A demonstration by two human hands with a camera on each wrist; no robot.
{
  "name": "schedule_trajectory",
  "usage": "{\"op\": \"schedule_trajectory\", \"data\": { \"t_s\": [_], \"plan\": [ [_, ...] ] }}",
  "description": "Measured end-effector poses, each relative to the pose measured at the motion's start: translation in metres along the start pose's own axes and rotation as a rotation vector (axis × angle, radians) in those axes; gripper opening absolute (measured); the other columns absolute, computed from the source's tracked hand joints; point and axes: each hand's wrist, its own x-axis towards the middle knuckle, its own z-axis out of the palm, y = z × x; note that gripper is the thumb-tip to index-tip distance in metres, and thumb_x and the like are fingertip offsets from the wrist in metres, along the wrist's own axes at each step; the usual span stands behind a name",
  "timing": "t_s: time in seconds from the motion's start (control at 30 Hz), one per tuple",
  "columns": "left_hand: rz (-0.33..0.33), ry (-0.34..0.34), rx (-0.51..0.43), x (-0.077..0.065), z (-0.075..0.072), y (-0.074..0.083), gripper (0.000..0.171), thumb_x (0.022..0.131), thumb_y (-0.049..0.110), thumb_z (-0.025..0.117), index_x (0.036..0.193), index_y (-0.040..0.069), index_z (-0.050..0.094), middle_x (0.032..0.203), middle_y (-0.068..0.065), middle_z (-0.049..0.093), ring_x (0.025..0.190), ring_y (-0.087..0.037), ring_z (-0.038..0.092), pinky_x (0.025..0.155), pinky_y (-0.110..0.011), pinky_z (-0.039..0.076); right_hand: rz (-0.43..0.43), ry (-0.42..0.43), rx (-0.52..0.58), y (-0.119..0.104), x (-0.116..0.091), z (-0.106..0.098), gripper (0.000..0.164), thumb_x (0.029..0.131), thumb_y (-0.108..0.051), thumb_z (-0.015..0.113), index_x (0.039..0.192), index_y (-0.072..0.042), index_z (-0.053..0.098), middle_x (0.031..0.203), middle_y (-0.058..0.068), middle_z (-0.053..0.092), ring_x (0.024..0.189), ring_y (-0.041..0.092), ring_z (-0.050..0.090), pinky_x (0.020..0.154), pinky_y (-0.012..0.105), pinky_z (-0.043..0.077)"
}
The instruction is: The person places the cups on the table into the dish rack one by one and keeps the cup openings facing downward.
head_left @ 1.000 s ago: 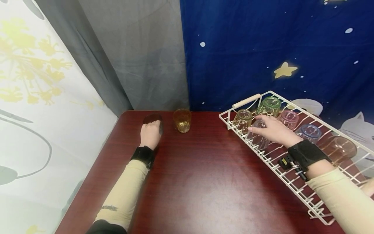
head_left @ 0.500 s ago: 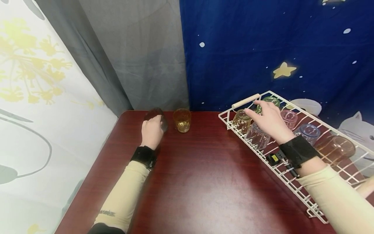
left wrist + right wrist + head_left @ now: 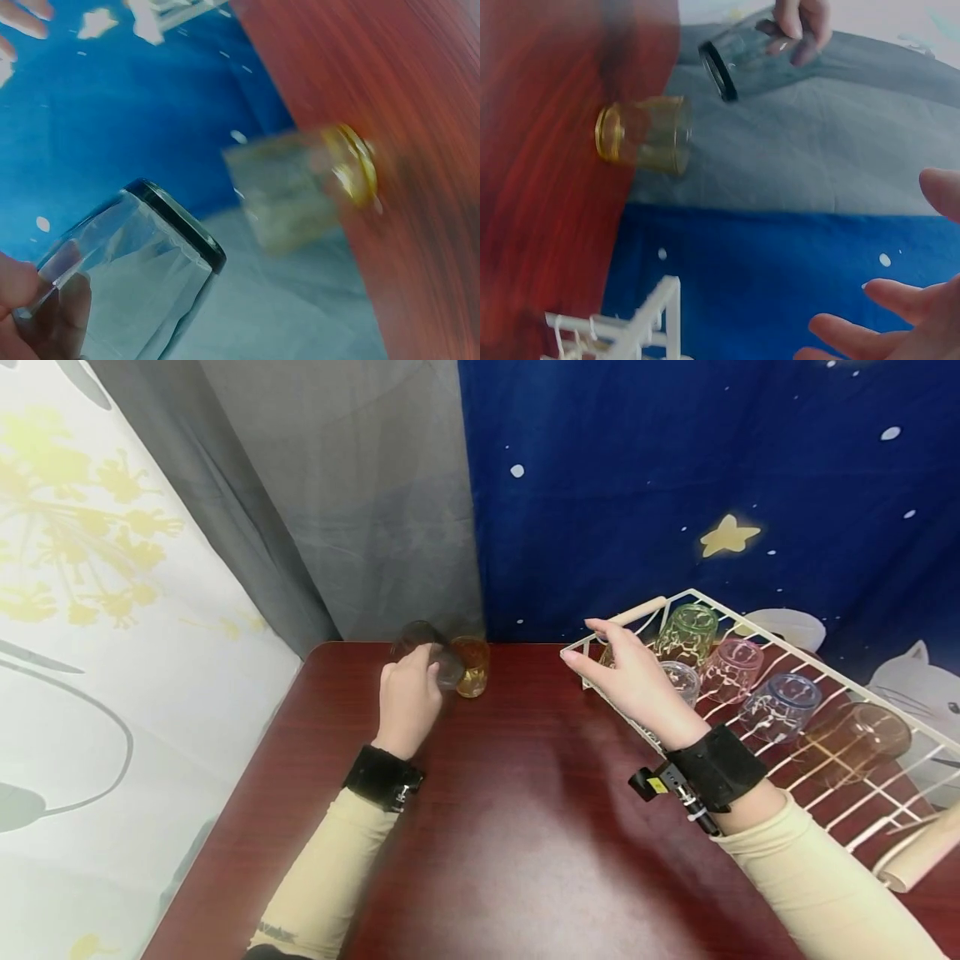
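Note:
My left hand (image 3: 408,702) holds a smoky grey glass (image 3: 448,665) above the table, gripping it near one end. The glass is tilted, its dark thick end pointing right and down in the head view. Just right of it an amber glass (image 3: 474,675) stands upright on the table; the grey glass overlaps it in the head view, while the right wrist view shows a gap between the two. My right hand (image 3: 636,683) is in the air over the left end of a white wire rack, thumb and fingers spread, nothing between them. It hides most of a yellow glass in the rack.
The white wire rack (image 3: 795,653) with wooden handles stands at right. It holds a green glass (image 3: 688,631), a clear glass (image 3: 681,678), a pink glass (image 3: 733,670), a blue glass (image 3: 782,706) and a brown glass (image 3: 855,745). Curtains hang behind the dark red table (image 3: 495,827).
My left hand has lifted the grey glass and moved it right, tilting it towards the amber glass. My right hand has drawn left from among the rack's glasses, holding nothing.

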Motion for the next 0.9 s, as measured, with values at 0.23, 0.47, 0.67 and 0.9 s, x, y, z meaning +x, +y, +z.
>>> {"op": "schedule_trajectory", "data": {
  "t_s": [0.23,0.47,0.67,0.9],
  "plan": [
    [-0.025,-0.021,-0.235,-0.012,-0.003,0.027,0.027,0.098,0.009,0.053,0.123,0.004,0.060,0.114,-0.014,0.070,0.101,-0.033,0.067,0.089,-0.048,0.049,0.045,-0.111,0.392,-0.005,-0.005,0.023,0.066,0.096,-0.030,0.059,0.153,-0.012,0.029,0.150,0.022,0.042,0.141,0.038,0.040,0.115,0.053,0.032],
    [-0.087,-0.067,-0.586,-0.028,-0.004,0.051,0.024,0.099,0.005,0.051,0.122,0.008,0.059,0.100,-0.005,0.074,0.095,-0.017,0.070,0.080,-0.035,0.054,0.043,-0.122,0.511,0.001,-0.007,0.047,0.068,0.096,-0.023,0.060,0.154,-0.010,0.027,0.150,0.024,0.041,0.141,0.038,0.039,0.112,0.053,0.035],
    [-0.149,-0.160,-0.801,-0.038,-0.003,0.064,0.025,0.100,0.004,0.048,0.123,0.006,0.057,0.102,-0.010,0.074,0.092,-0.019,0.071,0.080,-0.034,0.056,0.045,-0.183,0.565,0.010,-0.011,0.067,0.073,0.095,-0.023,0.062,0.155,-0.014,0.023,0.149,0.025,0.040,0.134,0.036,0.046,0.099,0.044,0.049],
    [-0.311,-0.242,-1.095,-0.045,0.004,0.073,0.024,0.101,0.001,0.043,0.123,-0.001,0.053,0.109,-0.023,0.068,0.096,-0.019,0.066,0.089,-0.029,0.053,0.040,-0.221,0.671,0.013,-0.015,0.082,0.073,0.095,-0.016,0.061,0.156,-0.017,0.020,0.142,0.021,0.044,0.101,0.013,0.063,0.085,0.034,0.056]
  ]
}}
